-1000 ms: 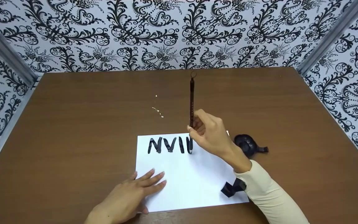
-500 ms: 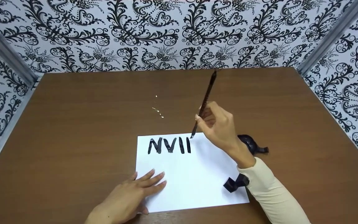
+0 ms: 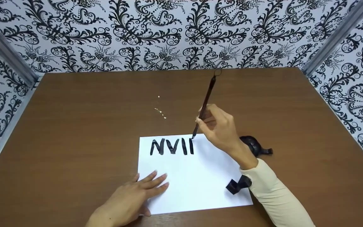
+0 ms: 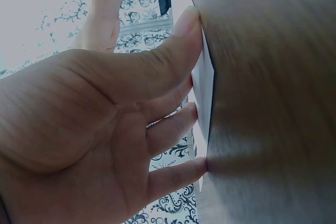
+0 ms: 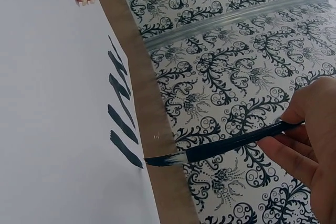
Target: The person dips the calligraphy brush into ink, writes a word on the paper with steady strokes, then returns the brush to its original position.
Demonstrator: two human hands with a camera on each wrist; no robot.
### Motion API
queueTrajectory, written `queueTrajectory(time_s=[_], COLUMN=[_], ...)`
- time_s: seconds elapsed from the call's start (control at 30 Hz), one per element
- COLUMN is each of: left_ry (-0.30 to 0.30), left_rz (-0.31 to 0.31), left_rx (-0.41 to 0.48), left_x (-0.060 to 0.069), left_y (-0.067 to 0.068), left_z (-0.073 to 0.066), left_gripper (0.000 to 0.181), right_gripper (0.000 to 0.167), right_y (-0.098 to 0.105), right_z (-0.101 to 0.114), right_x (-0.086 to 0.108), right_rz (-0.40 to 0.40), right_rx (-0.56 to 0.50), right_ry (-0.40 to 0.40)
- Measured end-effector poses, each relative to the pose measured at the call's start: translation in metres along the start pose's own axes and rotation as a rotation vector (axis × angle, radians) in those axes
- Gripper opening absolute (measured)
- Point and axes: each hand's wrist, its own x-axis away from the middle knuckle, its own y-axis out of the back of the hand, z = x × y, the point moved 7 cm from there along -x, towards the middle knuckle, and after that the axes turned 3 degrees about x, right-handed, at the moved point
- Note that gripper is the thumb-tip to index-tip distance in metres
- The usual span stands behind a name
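Observation:
A sheet of white paper (image 3: pixel 181 186) lies on the table, with black painted strokes (image 3: pixel 157 147) reading like N, V and two upright bars along its top. My right hand (image 3: pixel 221 127) pinches a dark paintbrush (image 3: pixel 209 90), its handle leaning to the right. In the right wrist view the black-wetted bristles (image 5: pixel 164 160) come close to the top end of the last bar; whether they touch the paper I cannot tell. Fingers spread, my left hand (image 3: pixel 131 197) rests on the paper's lower left corner, its thumb at the near edge in the left wrist view.
Behind my right wrist sits a black dish (image 3: pixel 254 145) with a short handle, partly hidden. A black wrist device (image 3: pixel 239 184) hangs under the right sleeve over the paper. Small pale specks (image 3: pixel 160 112) dot the brown table (image 3: pixel 83 126). Patterned walls (image 3: pixel 150 31) enclose its back and sides.
The brush has risen from the bottom of the last bar to its top and tilted to the right. Over the last half second it has shifted slightly left. My left hand stays put.

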Motion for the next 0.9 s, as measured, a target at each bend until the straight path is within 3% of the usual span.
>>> queueTrajectory(time_s=[0.9], left_ry=[0.039], left_rz=[0.026], left_rx=[0.041], left_x=[-0.0014], left_y=[-0.0020], left_z=[0.0029], left_gripper=[0.078], right_gripper=[0.017], right_y=[-0.0065], right_z=[-0.0010], right_x=[0.0012], right_rz=[0.091], right_rx=[0.030], right_ry=[0.010])
